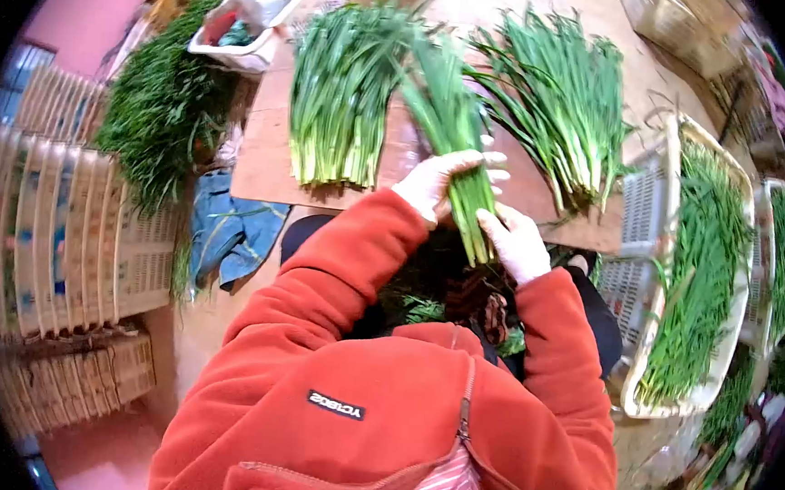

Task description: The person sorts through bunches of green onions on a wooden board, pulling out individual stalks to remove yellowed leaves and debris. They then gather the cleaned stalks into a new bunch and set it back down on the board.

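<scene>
A bunch of long green leafy stalks [447, 112] hangs over the near edge of a brown board [263, 145], its pale ends toward me. My left hand [438, 180] is wrapped round the bunch at its middle. Lower on the right side, my right hand [513, 240] has its thumb and fingers against the stalk ends. Both hands look gloved in white. On the board, a neat pile of stalks [344, 96] lies to the left and a looser pile [570, 112] to the right.
At the right stands a white crate [645, 208] of greens, with another crate [762, 262] beyond. A white basket [265, 49] sits at the back left, beside heaped greens [161, 101]. Stacked crates [66, 231] and blue cloth [235, 225] are at the left.
</scene>
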Demonstrator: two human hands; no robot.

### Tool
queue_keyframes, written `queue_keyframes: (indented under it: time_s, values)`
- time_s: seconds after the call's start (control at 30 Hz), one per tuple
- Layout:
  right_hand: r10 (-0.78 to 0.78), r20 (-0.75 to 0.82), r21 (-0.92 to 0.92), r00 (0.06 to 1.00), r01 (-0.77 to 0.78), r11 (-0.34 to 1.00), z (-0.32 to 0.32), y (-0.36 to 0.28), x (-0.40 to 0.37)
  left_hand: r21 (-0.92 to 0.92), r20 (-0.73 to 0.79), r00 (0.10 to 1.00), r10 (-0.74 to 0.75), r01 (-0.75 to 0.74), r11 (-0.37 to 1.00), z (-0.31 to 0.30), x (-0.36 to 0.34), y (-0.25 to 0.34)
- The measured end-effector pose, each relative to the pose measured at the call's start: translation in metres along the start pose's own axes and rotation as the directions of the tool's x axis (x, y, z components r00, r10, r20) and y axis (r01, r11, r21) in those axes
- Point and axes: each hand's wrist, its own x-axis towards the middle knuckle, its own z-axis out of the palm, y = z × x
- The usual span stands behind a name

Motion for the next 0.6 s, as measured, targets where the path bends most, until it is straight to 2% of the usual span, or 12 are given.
queue_keyframes:
  time_s: [0.03,0.1,0.13,0.17,0.23,0.27,0.37,0.43,0.5,0.53,0.57,0.6]
  values:
    - [0.032,0.007,-0.005,0.999,-0.032,0.999,0.001,0.004,0.000,0.019,0.013,0.998,0.062,-0.063,0.998,0.004,0.000,-0.003]
    - [0.036,0.001,0.084,0.999,-0.036,0.996,0.000,0.009,-0.001,-0.077,0.077,0.994,0.081,-0.075,0.994,0.003,0.000,-0.003]
    - [0.091,-0.012,0.328,0.996,-0.082,0.941,0.005,0.008,-0.003,-0.100,0.087,0.992,0.088,-0.079,0.992,0.006,-0.002,-0.002]
    - [0.064,0.041,0.285,0.997,-0.073,0.956,0.001,0.009,-0.001,-0.123,0.099,0.991,0.093,-0.080,0.989,0.010,-0.004,0.000]
    - [0.090,0.182,0.519,0.979,-0.174,0.837,0.002,-0.003,-0.005,-0.171,0.098,0.991,0.088,-0.071,0.983,0.012,-0.005,0.002]
    - [0.141,0.200,0.555,0.970,-0.230,0.799,0.008,-0.013,-0.005,-0.165,0.096,0.990,0.102,-0.085,0.983,0.014,-0.006,0.003]
    - [0.186,0.252,0.471,0.950,-0.288,0.834,0.014,-0.020,-0.008,-0.186,0.130,0.985,0.115,-0.089,0.978,0.016,-0.007,0.001]
    - [0.240,0.322,0.491,0.916,-0.378,0.785,0.013,-0.015,-0.008,-0.134,0.074,0.995,0.072,-0.061,0.989,0.017,-0.008,-0.001]
    - [0.253,0.338,0.503,0.907,-0.401,0.766,0.015,-0.016,-0.009,-0.041,-0.013,1.000,0.019,-0.020,0.999,0.014,-0.005,-0.003]
    - [0.282,0.358,0.510,0.890,-0.439,0.739,0.016,-0.009,-0.005,-0.012,-0.099,0.995,0.007,-0.008,1.000,0.007,-0.001,-0.007]
    - [0.299,0.323,0.474,0.898,-0.427,0.770,0.016,-0.011,-0.006,0.018,-0.188,0.982,-0.005,0.009,1.000,0.000,0.002,-0.010]
    - [0.333,0.313,0.437,0.890,-0.445,0.782,0.015,-0.010,-0.005,0.119,-0.249,0.968,0.040,-0.011,0.993,-0.006,0.003,-0.012]
